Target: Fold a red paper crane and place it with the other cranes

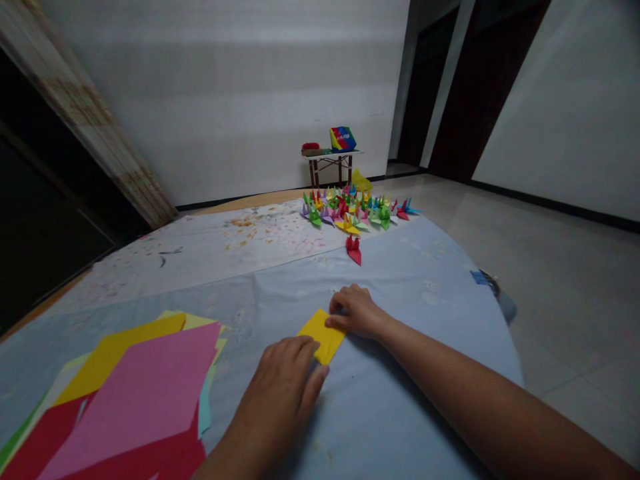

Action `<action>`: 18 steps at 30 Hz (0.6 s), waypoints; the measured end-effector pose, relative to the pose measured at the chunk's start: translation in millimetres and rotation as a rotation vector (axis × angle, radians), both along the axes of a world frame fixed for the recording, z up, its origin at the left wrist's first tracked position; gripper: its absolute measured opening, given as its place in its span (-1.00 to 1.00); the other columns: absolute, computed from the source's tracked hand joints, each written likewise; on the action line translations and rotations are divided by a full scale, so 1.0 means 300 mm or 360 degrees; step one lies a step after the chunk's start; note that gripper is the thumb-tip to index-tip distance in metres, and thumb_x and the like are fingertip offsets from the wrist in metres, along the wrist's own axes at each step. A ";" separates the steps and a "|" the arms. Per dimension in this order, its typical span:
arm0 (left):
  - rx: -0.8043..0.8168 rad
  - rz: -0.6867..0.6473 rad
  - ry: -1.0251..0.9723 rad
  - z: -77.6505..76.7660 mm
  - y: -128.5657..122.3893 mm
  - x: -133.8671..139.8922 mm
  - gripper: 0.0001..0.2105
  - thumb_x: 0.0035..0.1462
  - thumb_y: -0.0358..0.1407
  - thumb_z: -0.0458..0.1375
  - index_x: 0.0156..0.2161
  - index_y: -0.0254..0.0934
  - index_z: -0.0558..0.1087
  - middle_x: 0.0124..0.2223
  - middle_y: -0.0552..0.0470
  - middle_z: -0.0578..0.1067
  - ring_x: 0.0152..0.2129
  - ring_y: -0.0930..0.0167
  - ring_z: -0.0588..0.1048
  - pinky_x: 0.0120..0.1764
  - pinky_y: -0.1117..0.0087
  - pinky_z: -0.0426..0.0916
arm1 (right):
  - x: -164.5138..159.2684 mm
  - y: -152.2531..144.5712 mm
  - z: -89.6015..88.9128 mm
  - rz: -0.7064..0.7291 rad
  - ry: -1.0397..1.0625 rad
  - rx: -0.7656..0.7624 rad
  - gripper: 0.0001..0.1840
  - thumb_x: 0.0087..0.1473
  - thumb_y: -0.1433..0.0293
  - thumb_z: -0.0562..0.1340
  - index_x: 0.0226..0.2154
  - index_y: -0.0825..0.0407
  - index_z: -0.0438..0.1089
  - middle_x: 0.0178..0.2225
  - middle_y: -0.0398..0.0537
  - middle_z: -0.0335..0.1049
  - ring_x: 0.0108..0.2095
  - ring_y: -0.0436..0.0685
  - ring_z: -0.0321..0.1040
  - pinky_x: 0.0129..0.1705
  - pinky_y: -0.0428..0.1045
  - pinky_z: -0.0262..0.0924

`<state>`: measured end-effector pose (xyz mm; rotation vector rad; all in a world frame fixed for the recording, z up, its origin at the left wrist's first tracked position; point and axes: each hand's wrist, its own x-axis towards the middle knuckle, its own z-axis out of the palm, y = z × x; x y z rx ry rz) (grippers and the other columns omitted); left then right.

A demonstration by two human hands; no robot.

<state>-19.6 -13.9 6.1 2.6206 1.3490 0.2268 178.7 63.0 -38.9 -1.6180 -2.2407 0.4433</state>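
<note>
A folded piece of yellow paper (323,333), roughly square, lies on the blue tablecloth in front of me. My left hand (285,373) rests at its near left side, fingers and thumb bent around that edge. At the far right corner, my right hand (356,312) has its thumb on the paper and its fingers curled. Farther along the table stands a single red paper crane (353,251). To my left lies a stack of coloured paper sheets (150,380), pink, yellow, red and green among them.
Many folded paper cranes (350,207) in mixed colours crowd the table's far side. A stained white cloth (210,247) covers the far left part of the round table. Beyond it, a small table (333,155) carries a colourful box (343,139). Grey floor lies to the right.
</note>
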 end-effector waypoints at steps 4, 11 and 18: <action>-0.0069 -0.0092 0.0085 -0.048 0.004 0.005 -0.61 0.16 -0.15 -0.06 0.06 -0.24 0.28 0.12 -0.11 0.31 0.05 0.24 0.25 0.05 0.09 0.14 | 0.001 -0.001 -0.004 0.0004 0.0016 0.0025 -0.75 -0.09 0.19 0.29 -0.36 -0.01 0.39 -0.31 -0.07 0.34 -0.20 0.14 0.15 -0.23 -0.02 -0.12; -0.0230 -0.0073 0.0218 -0.031 -0.009 0.012 -0.58 0.17 -0.14 -0.08 0.09 -0.25 0.28 0.18 -0.16 0.23 0.11 0.17 0.17 0.07 0.02 0.09 | 0.003 0.004 -0.008 0.0003 0.0021 0.0007 -0.74 -0.09 0.17 0.29 -0.37 -0.01 0.39 -0.32 -0.08 0.34 -0.21 0.14 0.15 -0.24 -0.01 -0.13; -0.0279 -0.0090 0.0205 -0.020 -0.016 0.006 -0.60 0.15 -0.14 -0.04 0.06 -0.21 0.31 0.18 -0.18 0.23 0.11 0.16 0.17 0.07 0.02 0.10 | 0.003 0.004 -0.011 0.0016 0.0036 0.0036 -0.74 -0.08 0.17 0.29 -0.37 0.00 0.39 -0.32 -0.07 0.34 -0.22 0.12 0.14 -0.25 -0.02 -0.12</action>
